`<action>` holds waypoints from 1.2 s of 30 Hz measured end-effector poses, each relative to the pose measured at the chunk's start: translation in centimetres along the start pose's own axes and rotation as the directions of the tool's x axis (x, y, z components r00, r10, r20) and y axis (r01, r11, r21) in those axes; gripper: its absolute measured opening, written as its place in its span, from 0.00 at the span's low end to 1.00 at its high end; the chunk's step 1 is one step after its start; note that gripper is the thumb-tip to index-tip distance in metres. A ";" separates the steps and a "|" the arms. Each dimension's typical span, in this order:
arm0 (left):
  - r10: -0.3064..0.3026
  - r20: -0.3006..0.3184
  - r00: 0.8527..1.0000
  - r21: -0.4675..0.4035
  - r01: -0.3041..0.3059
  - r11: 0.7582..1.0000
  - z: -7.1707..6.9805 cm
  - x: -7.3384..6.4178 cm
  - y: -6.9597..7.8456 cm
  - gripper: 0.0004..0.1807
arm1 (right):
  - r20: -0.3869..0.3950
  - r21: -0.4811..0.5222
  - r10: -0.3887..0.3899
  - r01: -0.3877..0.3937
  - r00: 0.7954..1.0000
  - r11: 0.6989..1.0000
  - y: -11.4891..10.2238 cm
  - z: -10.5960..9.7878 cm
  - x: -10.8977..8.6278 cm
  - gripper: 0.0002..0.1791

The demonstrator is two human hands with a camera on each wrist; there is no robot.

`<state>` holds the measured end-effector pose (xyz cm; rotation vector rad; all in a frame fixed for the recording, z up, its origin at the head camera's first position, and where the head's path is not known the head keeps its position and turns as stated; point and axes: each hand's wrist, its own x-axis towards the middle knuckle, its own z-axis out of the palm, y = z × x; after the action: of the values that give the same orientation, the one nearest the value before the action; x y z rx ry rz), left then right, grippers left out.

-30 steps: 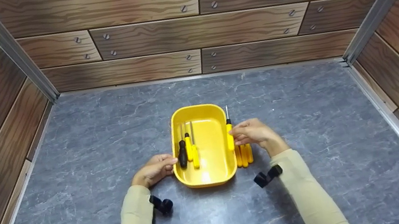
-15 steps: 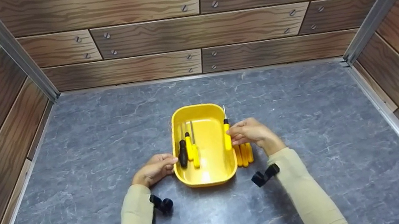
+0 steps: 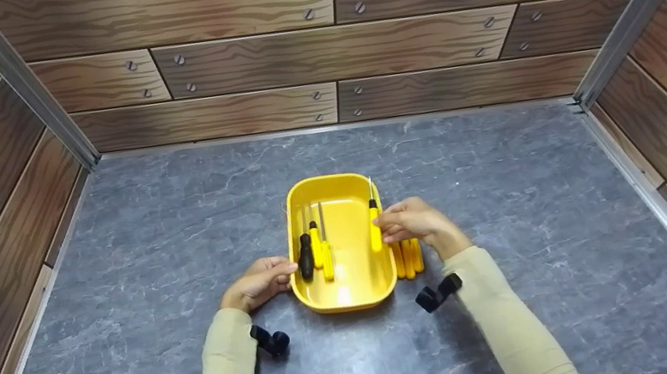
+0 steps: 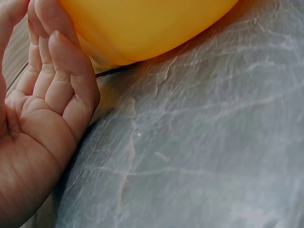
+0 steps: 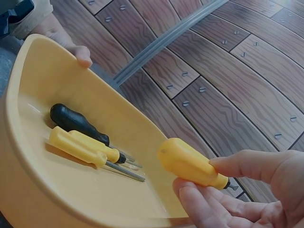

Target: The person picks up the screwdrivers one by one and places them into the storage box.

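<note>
My right hand [image 3: 417, 222] pinches a yellow-handled screwdriver [image 3: 375, 227] between thumb and fingers, its tip pointing away from me. The screwdriver is held above the right part of a yellow tray [image 3: 347, 211]. My left hand [image 3: 258, 284] grips the tray's left rim, thumb over the edge and fingers against the outer wall. Inside the tray, along its left side, lie a black-handled screwdriver [image 3: 306, 258] and two yellow-handled screwdrivers [image 5: 76, 146], side by side with shafts pointing away. In the left wrist view the left hand's curled fingers [image 4: 71, 66] show beside the tray wall.
Several yellow-orange handles [image 3: 409, 260] lie on the table just right of the tray, partly hidden by the right hand and the tray. The grey marbled table [image 3: 179, 225] is bounded by wood-patterned walls [image 3: 339, 52] at the back and both sides.
The right hand has moved slightly left with the yellow-handled screwdriver, from over the tray's right rim to inside it. The left hand and the tray have stayed put.
</note>
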<state>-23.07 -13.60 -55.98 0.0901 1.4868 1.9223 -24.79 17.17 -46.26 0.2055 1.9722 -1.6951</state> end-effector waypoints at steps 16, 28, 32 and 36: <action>0.004 0.003 1.000 -0.006 -0.004 1.000 -0.1 0.0 -0.1 0.05 | 0.001 -0.046 0.002 -0.002 1.000 0.999 -0.1 1.4 0.5 0.18; 0.005 -0.007 1.000 0.000 -0.005 1.000 -0.1 0.0 -0.1 0.08 | 0.014 -0.037 0.012 -0.012 1.000 0.999 -0.3 2.4 0.7 0.17; 0.005 -0.009 1.000 -0.001 -0.005 1.000 -0.1 0.0 -0.1 0.07 | 0.005 -0.046 0.011 -0.010 1.000 0.999 -0.4 2.8 0.8 0.17; 0.001 -0.013 1.000 0.000 -0.001 1.000 -0.2 0.0 -0.1 0.05 | 0.008 -0.063 0.018 -0.018 1.000 0.998 -0.5 3.4 1.0 0.16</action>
<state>-23.11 -13.71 -56.17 0.0790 1.4954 1.9268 -24.86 13.64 -46.57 0.1927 2.0085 -1.6171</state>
